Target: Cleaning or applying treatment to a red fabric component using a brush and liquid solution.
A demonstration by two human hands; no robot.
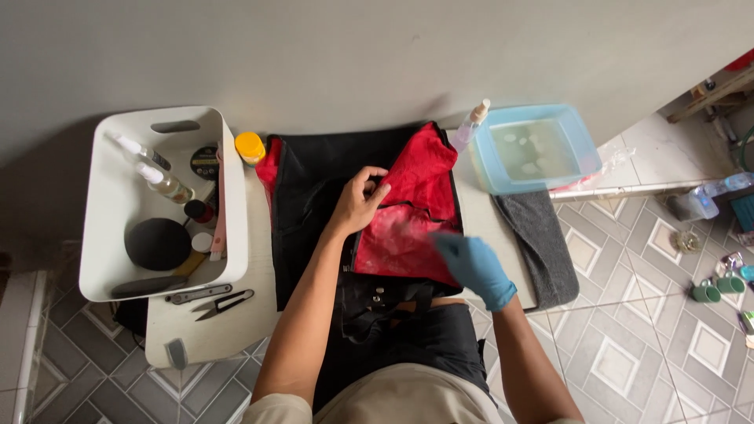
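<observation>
Risk: wet lining could slip or bunch under rubbing, or spray bottle (471,126) at table edge gets knocked over. Black bag (314,196) with red lining (408,228) turned out, patchy pale residue, lying on white table (212,330). Left hand (360,200) bare, pinching lining fold. Right hand (471,267) blue-gloved, blurred, pressed flat on lining; grip unclear.

Packaging-wise you've got a couple of clear spray bottles (157,177) lying in the white bin (106,235) on your left, next to a round black tin with a yellow-ringed label (205,161). A small jar with a yellow lid (250,147) stands just outside the bin, and another spray bottle (470,127) stands beside the blue tub (585,149).
</observation>
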